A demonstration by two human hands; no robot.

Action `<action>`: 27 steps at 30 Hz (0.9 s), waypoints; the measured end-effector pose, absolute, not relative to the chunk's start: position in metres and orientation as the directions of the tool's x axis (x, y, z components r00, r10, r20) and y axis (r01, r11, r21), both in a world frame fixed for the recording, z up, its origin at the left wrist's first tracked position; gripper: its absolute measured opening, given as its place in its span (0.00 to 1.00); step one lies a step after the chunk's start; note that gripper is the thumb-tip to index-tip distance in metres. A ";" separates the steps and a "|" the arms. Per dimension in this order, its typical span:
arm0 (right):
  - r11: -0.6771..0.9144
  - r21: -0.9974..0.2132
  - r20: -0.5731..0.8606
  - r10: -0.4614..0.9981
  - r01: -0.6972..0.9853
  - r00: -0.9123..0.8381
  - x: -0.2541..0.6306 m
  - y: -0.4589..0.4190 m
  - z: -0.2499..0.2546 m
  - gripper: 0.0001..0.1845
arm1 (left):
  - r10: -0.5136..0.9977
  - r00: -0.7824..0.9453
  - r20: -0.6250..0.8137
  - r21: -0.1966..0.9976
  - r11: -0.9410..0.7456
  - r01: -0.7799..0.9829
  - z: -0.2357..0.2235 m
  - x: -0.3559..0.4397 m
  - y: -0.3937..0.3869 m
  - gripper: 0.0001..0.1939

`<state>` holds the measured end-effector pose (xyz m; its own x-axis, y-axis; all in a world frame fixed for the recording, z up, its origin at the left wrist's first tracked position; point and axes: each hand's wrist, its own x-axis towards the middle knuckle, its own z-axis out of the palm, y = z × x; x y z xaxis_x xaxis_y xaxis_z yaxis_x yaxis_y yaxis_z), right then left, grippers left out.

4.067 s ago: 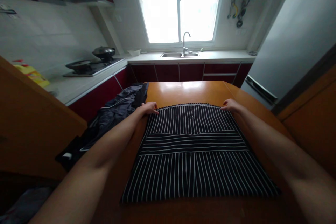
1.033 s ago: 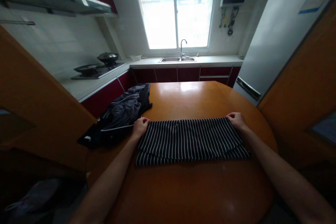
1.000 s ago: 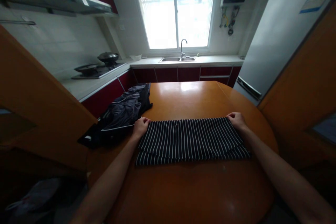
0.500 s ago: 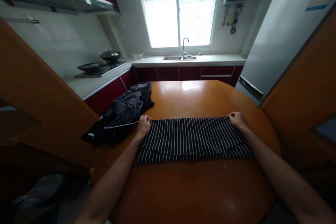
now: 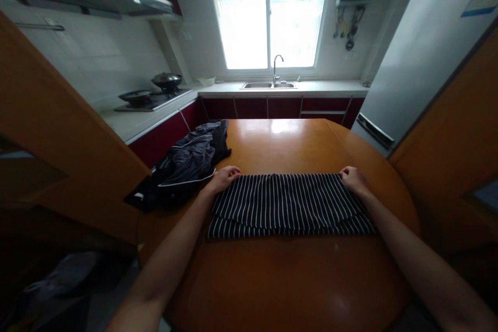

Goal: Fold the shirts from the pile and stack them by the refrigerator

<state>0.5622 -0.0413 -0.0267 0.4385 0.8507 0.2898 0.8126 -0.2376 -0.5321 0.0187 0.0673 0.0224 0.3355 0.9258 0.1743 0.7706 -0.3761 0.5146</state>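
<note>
A dark striped cloth [image 5: 290,205] lies folded into a wide band across the orange wooden table [image 5: 280,275]. My left hand [image 5: 224,176] rests at the cloth's far left corner with its fingers stretched flat over the edge. At the far right corner my right hand [image 5: 353,179] has its fingers curled on the cloth's edge. Both forearms reach in from the near side of the table.
A crumpled dark grey garment [image 5: 185,162] lies on the table's left side, just beyond my left hand. Behind are a counter with a sink [image 5: 268,84], a stove with pans [image 5: 150,96], and a fridge [image 5: 412,57] at the right. Wooden panels flank the table.
The cloth lay spread out four seconds ago; it is now folded to a band. In the last half second my left hand opened from a curled grip and slid slightly right.
</note>
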 end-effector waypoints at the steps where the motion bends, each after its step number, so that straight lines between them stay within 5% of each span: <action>1: -0.234 -0.528 0.297 0.849 0.816 0.436 0.562 -0.042 -0.027 0.08 | 0.911 0.379 0.164 0.531 -0.405 0.744 0.024 0.020 0.069 0.08; 10: -0.204 -0.517 0.373 0.821 0.831 0.433 0.559 -0.048 -0.034 0.09 | 0.899 0.332 0.285 0.625 -0.437 0.646 0.017 0.014 0.062 0.12; 19: -0.167 -0.542 0.380 0.826 0.824 0.417 0.563 -0.052 -0.039 0.10 | 0.952 0.223 0.210 0.699 -0.306 0.646 0.021 -0.020 0.065 0.17; 27: -0.222 -0.546 0.304 0.846 0.808 0.438 0.560 -0.055 -0.033 0.12 | 0.934 0.275 0.227 0.667 -0.355 0.655 0.013 -0.023 0.070 0.10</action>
